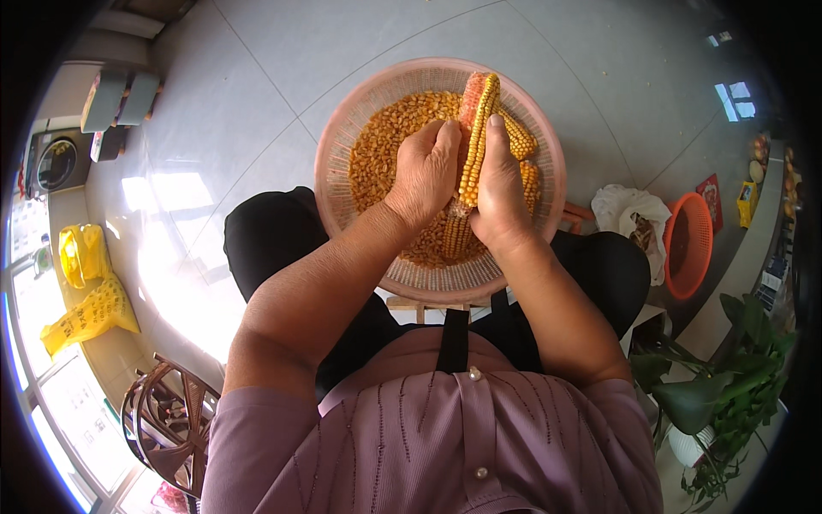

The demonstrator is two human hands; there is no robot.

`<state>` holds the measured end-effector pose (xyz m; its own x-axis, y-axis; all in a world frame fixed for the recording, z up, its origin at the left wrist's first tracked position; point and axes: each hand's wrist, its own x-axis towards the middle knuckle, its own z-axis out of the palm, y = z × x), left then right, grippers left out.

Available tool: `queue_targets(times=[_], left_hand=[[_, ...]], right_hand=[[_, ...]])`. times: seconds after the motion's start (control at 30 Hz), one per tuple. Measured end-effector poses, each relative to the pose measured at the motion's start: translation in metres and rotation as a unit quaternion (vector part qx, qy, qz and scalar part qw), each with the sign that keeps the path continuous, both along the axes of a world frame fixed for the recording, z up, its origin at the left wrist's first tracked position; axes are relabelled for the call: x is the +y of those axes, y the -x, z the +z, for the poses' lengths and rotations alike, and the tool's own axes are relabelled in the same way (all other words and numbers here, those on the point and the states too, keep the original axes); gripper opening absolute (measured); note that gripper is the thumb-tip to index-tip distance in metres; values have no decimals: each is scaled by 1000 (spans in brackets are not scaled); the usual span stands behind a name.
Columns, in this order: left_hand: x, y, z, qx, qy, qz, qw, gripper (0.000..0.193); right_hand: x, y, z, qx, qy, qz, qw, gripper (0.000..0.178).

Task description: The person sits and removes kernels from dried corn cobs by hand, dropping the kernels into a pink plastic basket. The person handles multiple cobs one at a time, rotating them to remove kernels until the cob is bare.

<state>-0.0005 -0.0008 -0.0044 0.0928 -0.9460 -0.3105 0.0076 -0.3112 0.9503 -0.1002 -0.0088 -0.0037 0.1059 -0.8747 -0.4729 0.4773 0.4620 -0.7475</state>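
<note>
Corn ear [479, 142] seems light, stiff, best held lengthwise; right grip [500, 190] clasps it, left grip [426, 168] the pinkish cob [470, 98] alongside.

pink basket [556, 171] | loose corn kernels [377, 154] | corn ears [519, 139] at right

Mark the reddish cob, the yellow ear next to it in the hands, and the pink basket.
Reddish cob [469, 104]: head view, on its exposed upper part.
Yellow ear [479, 141]: head view, on its kernels, about midway along.
Pink basket [325, 163]: head view, left side of its rim.
</note>
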Motion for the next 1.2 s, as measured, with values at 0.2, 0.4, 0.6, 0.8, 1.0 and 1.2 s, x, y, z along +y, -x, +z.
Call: queue_targets(times=[0.2, 0.4, 0.6, 0.8, 1.0, 1.2], left_hand=[[-9, -9, 18, 123, -41, -8, 991, 44], [-21, -19, 21, 263, -49, 40, 963, 45], [-18, -31, 35, 222, -16, 104, 969, 38], [-18, -23, 46, 220, -40, 165, 961, 23], [-22, -21, 29, 241, -21, 204, 949, 35], [-22, -23, 30, 255, -15, 163, 953, 36]], right_hand=[[-5, 18, 13, -3, -30, 121, 992, 65], [3, 10, 10, 140, 67, 195, 968, 63], [14, 7, 18, 130, 61, 281, 949, 49], [19, 9, 13, 132, 50, 295, 945, 50], [15, 9, 22, 93, -10, 255, 962, 52], [12, 11, 12, 49, -64, 249, 965, 60]])
